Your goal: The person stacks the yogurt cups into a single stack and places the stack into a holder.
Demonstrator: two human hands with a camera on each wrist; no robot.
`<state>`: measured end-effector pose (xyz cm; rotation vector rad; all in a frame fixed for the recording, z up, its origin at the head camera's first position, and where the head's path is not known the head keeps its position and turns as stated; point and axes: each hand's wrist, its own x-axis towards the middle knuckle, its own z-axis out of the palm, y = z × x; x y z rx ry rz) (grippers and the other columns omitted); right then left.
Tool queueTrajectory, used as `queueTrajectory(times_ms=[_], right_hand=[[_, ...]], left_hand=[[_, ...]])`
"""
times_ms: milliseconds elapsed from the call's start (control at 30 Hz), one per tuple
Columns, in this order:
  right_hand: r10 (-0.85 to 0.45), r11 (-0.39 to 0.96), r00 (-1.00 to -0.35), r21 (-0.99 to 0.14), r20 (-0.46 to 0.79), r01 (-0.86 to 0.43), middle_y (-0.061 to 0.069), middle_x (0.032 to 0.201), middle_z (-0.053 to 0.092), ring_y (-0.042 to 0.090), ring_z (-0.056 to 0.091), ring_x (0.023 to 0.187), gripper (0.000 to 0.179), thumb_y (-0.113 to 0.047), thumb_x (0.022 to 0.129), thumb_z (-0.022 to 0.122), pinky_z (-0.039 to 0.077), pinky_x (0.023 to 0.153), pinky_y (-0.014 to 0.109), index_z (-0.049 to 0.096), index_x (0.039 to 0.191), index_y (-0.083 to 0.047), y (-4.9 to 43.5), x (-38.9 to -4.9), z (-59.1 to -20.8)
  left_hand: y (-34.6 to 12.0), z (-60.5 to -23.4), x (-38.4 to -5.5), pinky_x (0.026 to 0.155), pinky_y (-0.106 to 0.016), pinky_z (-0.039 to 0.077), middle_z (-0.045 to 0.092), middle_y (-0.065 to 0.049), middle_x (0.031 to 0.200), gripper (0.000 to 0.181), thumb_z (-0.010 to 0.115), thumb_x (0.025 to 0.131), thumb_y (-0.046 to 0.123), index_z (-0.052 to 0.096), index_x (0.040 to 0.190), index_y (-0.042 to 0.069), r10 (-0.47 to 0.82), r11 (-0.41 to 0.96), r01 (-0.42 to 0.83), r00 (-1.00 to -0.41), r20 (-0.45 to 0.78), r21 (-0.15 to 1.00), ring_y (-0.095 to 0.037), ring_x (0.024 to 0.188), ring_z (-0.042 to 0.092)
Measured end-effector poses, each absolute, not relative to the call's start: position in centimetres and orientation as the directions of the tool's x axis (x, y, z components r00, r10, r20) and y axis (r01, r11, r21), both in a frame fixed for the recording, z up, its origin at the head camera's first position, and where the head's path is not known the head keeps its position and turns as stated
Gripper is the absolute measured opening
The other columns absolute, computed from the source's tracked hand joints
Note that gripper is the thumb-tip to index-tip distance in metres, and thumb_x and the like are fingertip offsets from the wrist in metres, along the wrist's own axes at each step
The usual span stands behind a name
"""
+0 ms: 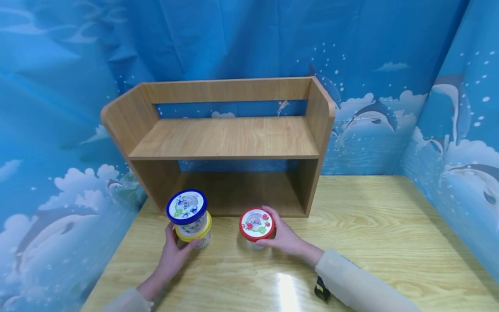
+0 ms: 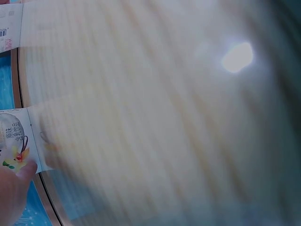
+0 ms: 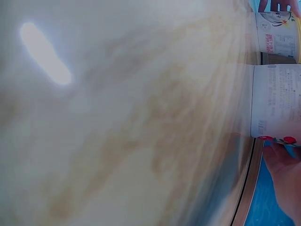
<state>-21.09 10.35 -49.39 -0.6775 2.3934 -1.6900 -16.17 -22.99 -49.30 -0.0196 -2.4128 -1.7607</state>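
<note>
In the head view, my left hand (image 1: 171, 258) grips a white tub with a yellow lid (image 1: 204, 233) at the table's left. A tub with a blue lid (image 1: 187, 206) and blueberry print sits on top of it, slightly off-centre to the left. My right hand (image 1: 286, 238) holds a tub with a red lid (image 1: 257, 223) and berry print from its right side, thumb and fingers spread around it. The left wrist view shows the left thumb (image 2: 28, 172) against the yellow-lidded tub's printed wall (image 2: 14, 136). In the right wrist view, the red-lidded tub (image 3: 277, 101) stands on the table.
A two-level wooden shelf (image 1: 230, 136) stands right behind the tubs. The light wood table (image 1: 370, 225) extends to the right. Blue dolphin-print curtains (image 1: 249, 39) hang around the back and sides. A small black object (image 1: 321, 289) shows beside the right sleeve.
</note>
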Motion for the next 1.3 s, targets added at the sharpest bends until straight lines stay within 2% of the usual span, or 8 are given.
queueTrajectory(times_ms=[233, 433, 600, 733, 900, 1000, 1100, 1300], right_hand=[[-0.435, 0.242, -0.884, -0.924, 0.169, -0.295, 0.018, 0.138, 0.047, 0.033, 0.047, 0.125, 0.096, -0.009, 0.075, 0.084, 0.037, 0.106, 0.050, 0.023, 0.149, -0.005, 10.2, -20.8, -48.9], [-0.440, 0.213, -0.881, -0.933, 0.172, -0.289, 0.022, 0.136, 0.046, 0.036, 0.048, 0.123, 0.089, -0.010, 0.079, 0.081, 0.044, 0.100, 0.048, 0.023, 0.147, 0.000, 10.2, -19.6, -45.2], [-0.432, 0.204, -0.875, -0.921, 0.219, -0.331, 0.024, 0.137, 0.045, 0.037, 0.047, 0.123, 0.089, -0.006, 0.078, 0.080, 0.039, 0.103, 0.051, 0.025, 0.146, 0.003, 10.0, -19.2, -43.1], [-0.435, 0.202, -0.862, -0.905, 0.259, -0.374, 0.024, 0.137, 0.045, 0.037, 0.048, 0.122, 0.091, -0.006, 0.076, 0.081, 0.037, 0.104, 0.053, 0.025, 0.147, 0.003, 9.8, -19.2, -42.2], [-0.448, 0.192, -0.844, -0.890, 0.296, -0.414, 0.023, 0.137, 0.046, 0.036, 0.051, 0.119, 0.096, -0.007, 0.075, 0.083, 0.043, 0.098, 0.051, 0.022, 0.149, -0.001, 9.6, -20.2, -42.6], [-0.446, 0.193, -0.842, -0.886, 0.304, -0.422, 0.022, 0.138, 0.046, 0.034, 0.053, 0.117, 0.099, -0.012, 0.075, 0.084, 0.047, 0.094, 0.046, 0.021, 0.152, -0.007, 9.3, -20.8, -43.0], [-0.444, 0.182, -0.836, -0.881, 0.321, -0.436, 0.018, 0.139, 0.046, 0.031, 0.054, 0.117, 0.099, -0.023, 0.076, 0.085, 0.050, 0.092, 0.042, 0.022, 0.152, -0.013, 9.1, -20.9, -42.7], [-0.450, 0.135, -0.802, -0.857, 0.394, -0.497, 0.016, 0.140, 0.047, 0.029, 0.050, 0.124, 0.098, -0.049, 0.075, 0.081, 0.044, 0.100, 0.046, 0.026, 0.150, -0.018, 8.2, -21.2, -41.6]], left_hand=[[-23.2, -49.5, -16.4, 0.102, -0.046, 0.039, 0.033, -0.029, 0.143, 0.094, 0.075, 0.085, 0.008, 0.006, 0.149, 0.004, -0.071, 0.300, 0.085, -0.991, 0.111, 0.950, -0.043, 0.133, 0.034], [-23.2, -49.4, -16.3, 0.103, -0.046, 0.039, 0.033, -0.029, 0.143, 0.094, 0.074, 0.086, 0.009, 0.006, 0.150, 0.004, -0.065, 0.296, 0.082, -0.992, 0.106, 0.952, -0.043, 0.133, 0.034], [-23.2, -49.3, -16.3, 0.103, -0.045, 0.039, 0.033, -0.028, 0.144, 0.093, 0.074, 0.086, 0.010, 0.006, 0.150, 0.005, -0.068, 0.297, 0.074, -0.993, 0.099, 0.952, -0.043, 0.133, 0.033], [-23.1, -49.3, -16.3, 0.102, -0.046, 0.039, 0.034, -0.029, 0.143, 0.092, 0.074, 0.086, 0.008, 0.007, 0.149, 0.003, -0.070, 0.304, 0.084, -0.991, 0.110, 0.949, -0.044, 0.132, 0.034], [-23.1, -49.3, -16.3, 0.102, -0.047, 0.039, 0.034, -0.030, 0.142, 0.091, 0.074, 0.086, 0.007, 0.008, 0.148, 0.002, -0.072, 0.306, 0.088, -0.991, 0.115, 0.948, -0.043, 0.132, 0.035], [-23.1, -49.3, -16.3, 0.102, -0.046, 0.039, 0.034, -0.029, 0.143, 0.091, 0.074, 0.086, 0.007, 0.008, 0.149, 0.003, -0.074, 0.299, 0.078, -0.992, 0.105, 0.951, -0.043, 0.132, 0.034], [-23.1, -49.3, -16.3, 0.102, -0.046, 0.039, 0.033, -0.029, 0.144, 0.091, 0.073, 0.086, 0.007, 0.008, 0.149, 0.004, -0.073, 0.297, 0.078, -0.992, 0.104, 0.952, -0.043, 0.133, 0.033], [-23.0, -49.2, -16.2, 0.101, -0.044, 0.041, 0.035, -0.030, 0.141, 0.090, 0.073, 0.086, 0.005, 0.008, 0.148, 0.002, -0.069, 0.303, 0.110, -0.988, 0.137, 0.947, -0.044, 0.131, 0.035]])
